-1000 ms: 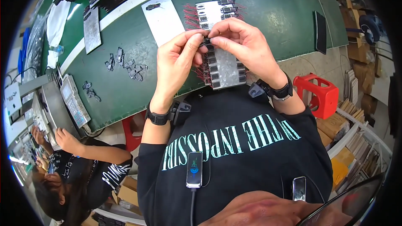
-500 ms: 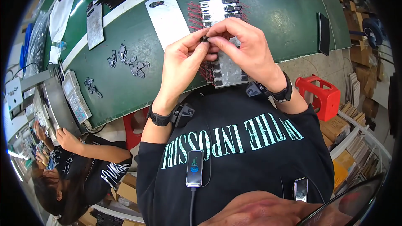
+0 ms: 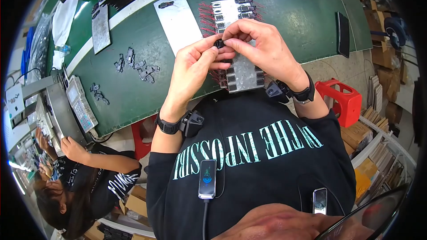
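Together, the left grip [image 3: 192, 62] and right grip [image 3: 263, 46] pinch a small black part [image 3: 219, 43] between them.

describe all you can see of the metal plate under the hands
The metal plate looks flat, rectangular and silvery grey. It lies on the green table, long sides running near to far. Small black parts line both long edges, red wires sticking outward. The left hand and right hand partly hide it; any contact is unclear.

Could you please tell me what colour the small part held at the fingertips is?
The small part is black; it shows best in the head view.
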Motion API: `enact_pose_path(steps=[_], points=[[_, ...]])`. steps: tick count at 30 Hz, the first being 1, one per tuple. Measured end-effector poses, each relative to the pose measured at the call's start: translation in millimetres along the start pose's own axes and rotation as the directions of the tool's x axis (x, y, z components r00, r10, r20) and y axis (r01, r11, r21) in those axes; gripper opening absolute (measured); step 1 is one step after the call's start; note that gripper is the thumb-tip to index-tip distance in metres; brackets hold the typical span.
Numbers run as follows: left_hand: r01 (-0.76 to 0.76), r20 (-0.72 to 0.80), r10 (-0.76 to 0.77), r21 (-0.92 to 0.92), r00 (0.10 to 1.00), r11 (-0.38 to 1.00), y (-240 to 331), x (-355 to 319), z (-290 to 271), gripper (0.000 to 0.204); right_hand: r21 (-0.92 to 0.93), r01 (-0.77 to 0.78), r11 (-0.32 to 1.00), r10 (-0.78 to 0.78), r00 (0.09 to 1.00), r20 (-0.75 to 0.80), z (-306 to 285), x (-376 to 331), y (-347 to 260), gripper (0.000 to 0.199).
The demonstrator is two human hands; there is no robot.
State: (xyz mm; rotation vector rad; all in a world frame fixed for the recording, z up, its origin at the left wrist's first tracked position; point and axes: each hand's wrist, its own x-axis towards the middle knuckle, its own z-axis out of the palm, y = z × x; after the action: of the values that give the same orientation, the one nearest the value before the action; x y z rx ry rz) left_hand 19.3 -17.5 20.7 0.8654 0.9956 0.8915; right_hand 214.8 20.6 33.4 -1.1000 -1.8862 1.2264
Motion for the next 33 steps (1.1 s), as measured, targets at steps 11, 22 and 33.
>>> enact_pose_path(steps=[11,22,33], points=[[-0.016,0.032,0.015,0.03,0.999,0.999,1.6,0.4,5.1,0.03,0.068,0.033,0.997,-0.036,0.998,0.044,-5.1,0.3,11.4,0.008],[-0.03,0.004,0.03,0.11,1.0,0.993,6.6,-0.7,8.7,0.01,0.169,-0.078,0.983,0.045,0.98,0.194,-11.3,3.1,10.6,0.013],[-0.065,-0.08,0.107,0.41,0.991,0.91,-4.6,-9.8,27.0,0.01,0.011,0.003,1.0,-0.004,0.997,0.077,-13.0,-25.3,-2.7,0.014]])
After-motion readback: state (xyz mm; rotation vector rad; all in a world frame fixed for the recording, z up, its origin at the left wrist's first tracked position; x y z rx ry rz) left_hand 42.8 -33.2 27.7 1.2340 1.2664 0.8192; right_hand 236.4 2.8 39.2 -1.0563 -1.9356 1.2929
